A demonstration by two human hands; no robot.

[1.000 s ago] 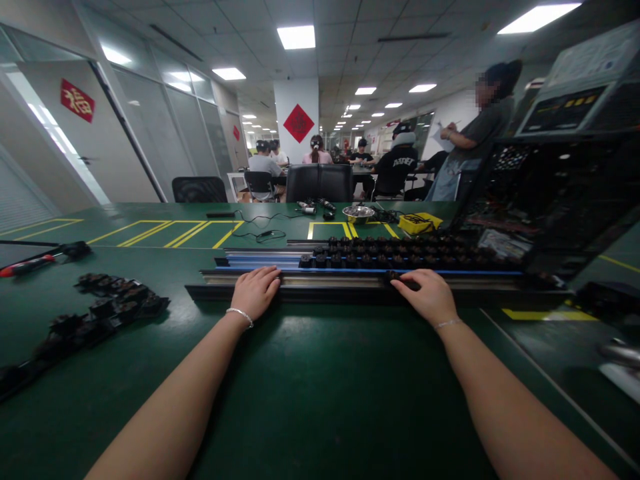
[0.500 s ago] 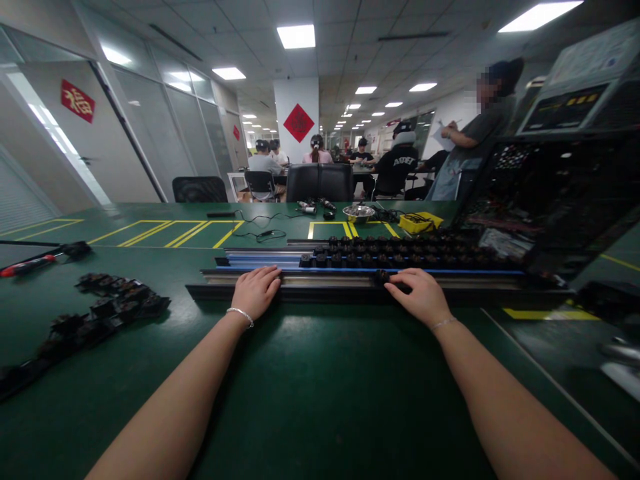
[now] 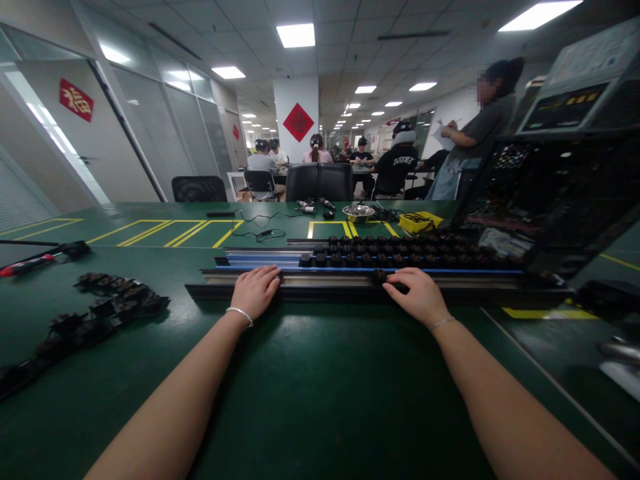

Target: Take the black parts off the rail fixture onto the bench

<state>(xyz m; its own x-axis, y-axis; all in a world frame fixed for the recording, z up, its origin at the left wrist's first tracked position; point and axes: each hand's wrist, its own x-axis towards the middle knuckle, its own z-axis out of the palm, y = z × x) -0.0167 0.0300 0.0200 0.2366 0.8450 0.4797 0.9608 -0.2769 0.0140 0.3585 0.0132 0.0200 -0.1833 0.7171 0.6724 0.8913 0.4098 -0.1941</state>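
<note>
A long black-edged metal rail [image 3: 325, 282] lies crosswise in front of me on the green table. My left hand [image 3: 256, 290] is closed over its left part, fingers together and curled across the far edge. Farther right, my right hand [image 3: 417, 293] pinches a small black block [image 3: 379, 276] between thumb and fingertips. That block sits in the rail's channel; the fingers partly hide it. Just behind are more rails, among them a blue-edged rail [image 3: 260, 260], with rows of similar black blocks [image 3: 367, 259] standing along them.
To the left lies a curved pile of black parts [image 3: 113, 300], with a red-handled screwdriver [image 3: 30, 265] beyond. A metal bowl [image 3: 358, 212], cables and a yellow item [image 3: 420, 222] lie at the back. At right stands a dark open bin [image 3: 540, 200]. Other people are in the background.
My right hand and the small black block have shifted very slightly left along the rail. My left hand stays in place.
</note>
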